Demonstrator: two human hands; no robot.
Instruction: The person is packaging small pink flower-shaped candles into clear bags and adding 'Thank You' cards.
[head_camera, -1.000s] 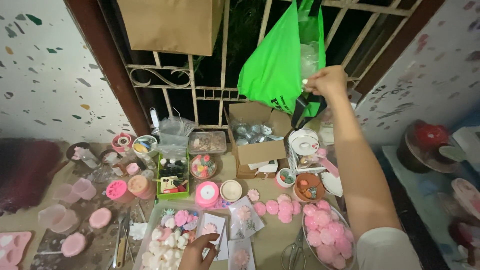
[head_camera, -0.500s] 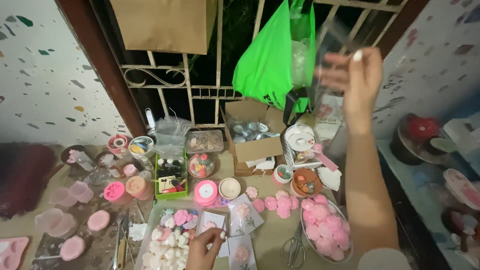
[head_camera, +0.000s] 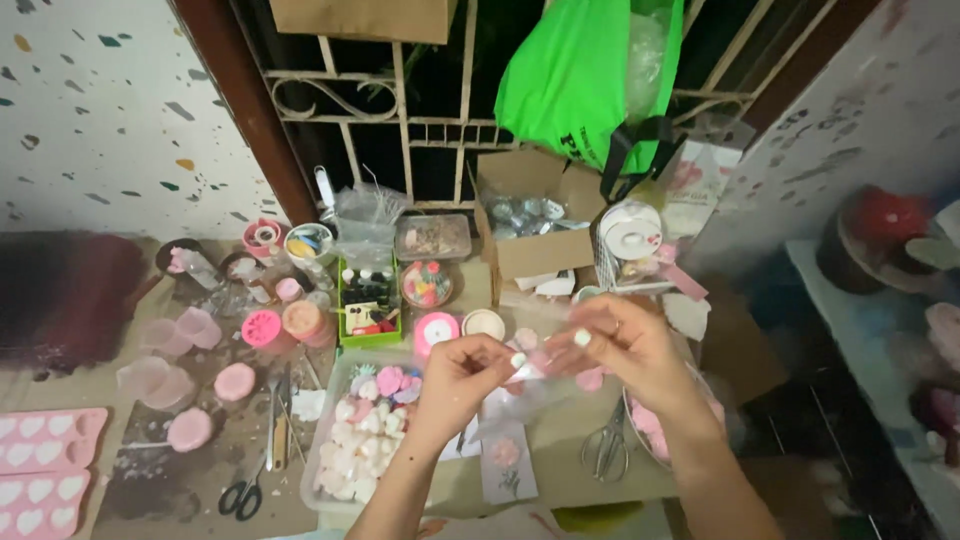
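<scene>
My left hand (head_camera: 462, 378) and my right hand (head_camera: 625, 345) meet above the middle of the work table, and both pinch a small clear plastic bag (head_camera: 543, 362) between their fingertips. Below the left hand lies a clear tray of white and pink flower-shaped soaps (head_camera: 362, 435). Under the right hand sits a wire basket with pink round pieces (head_camera: 650, 428), mostly hidden by the arm. A small card with a pink flower (head_camera: 507, 460) lies below the hands.
Scissors (head_camera: 605, 450) lie by the basket; another pair (head_camera: 243, 495) lies front left. Pink heart moulds (head_camera: 45, 470) sit at the left edge. A cardboard box (head_camera: 535, 215), a green bag (head_camera: 585, 75), a green tray of bottles (head_camera: 367, 303) and ribbon spools (head_camera: 435, 328) stand at the back.
My right hand has come down from the green bag on the grille to the table's middle. My left hand has risen from the cards to meet it on the clear bag.
</scene>
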